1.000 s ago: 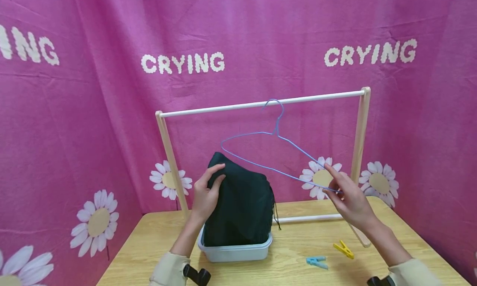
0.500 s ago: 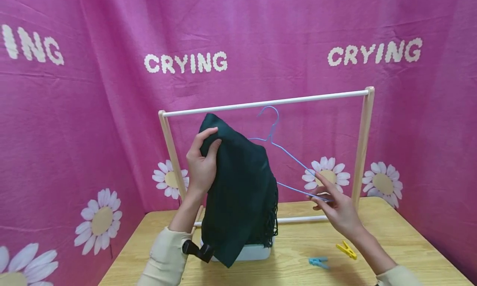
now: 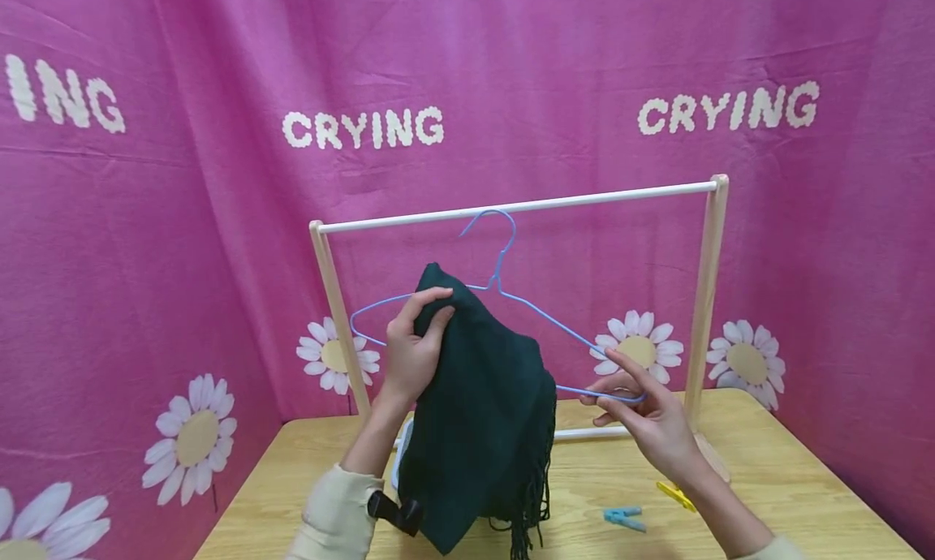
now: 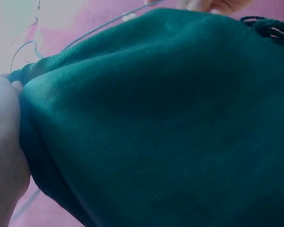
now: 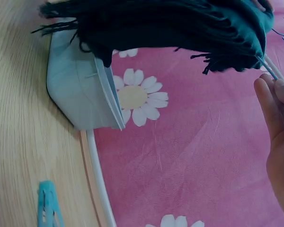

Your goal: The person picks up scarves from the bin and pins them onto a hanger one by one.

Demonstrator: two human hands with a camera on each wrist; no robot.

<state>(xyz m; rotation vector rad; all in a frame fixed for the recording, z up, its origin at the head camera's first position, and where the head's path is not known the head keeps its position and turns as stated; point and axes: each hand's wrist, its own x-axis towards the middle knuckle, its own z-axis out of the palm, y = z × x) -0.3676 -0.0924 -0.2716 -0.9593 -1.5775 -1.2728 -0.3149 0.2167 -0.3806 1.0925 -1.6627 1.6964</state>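
Note:
A dark green fringed scarf [image 3: 475, 414] hangs from my left hand [image 3: 416, 349], which pinches its upper corner between thumb and fingers. My right hand [image 3: 650, 414] holds the right end of a blue wire hanger [image 3: 544, 312]. The hanger lies behind the scarf, its left end showing past my left hand and its hook in front of the rack's top rail. In the left wrist view the scarf [image 4: 146, 118] fills most of the picture. The right wrist view shows the scarf's fringe above the pale tub [image 5: 80, 85].
A rack with a white top rail [image 3: 621, 196] and wooden posts stands on the wooden table [image 3: 277, 495]. A light blue clothespin [image 3: 624, 518] and a yellow clothespin [image 3: 675, 495] lie on the right. A pink curtain [image 3: 540, 81] hangs behind.
My left hand has lifted the scarf up from the tub, then lowered it slightly and shifted right. My right hand has brought the hanger leftward and lower, behind the scarf.

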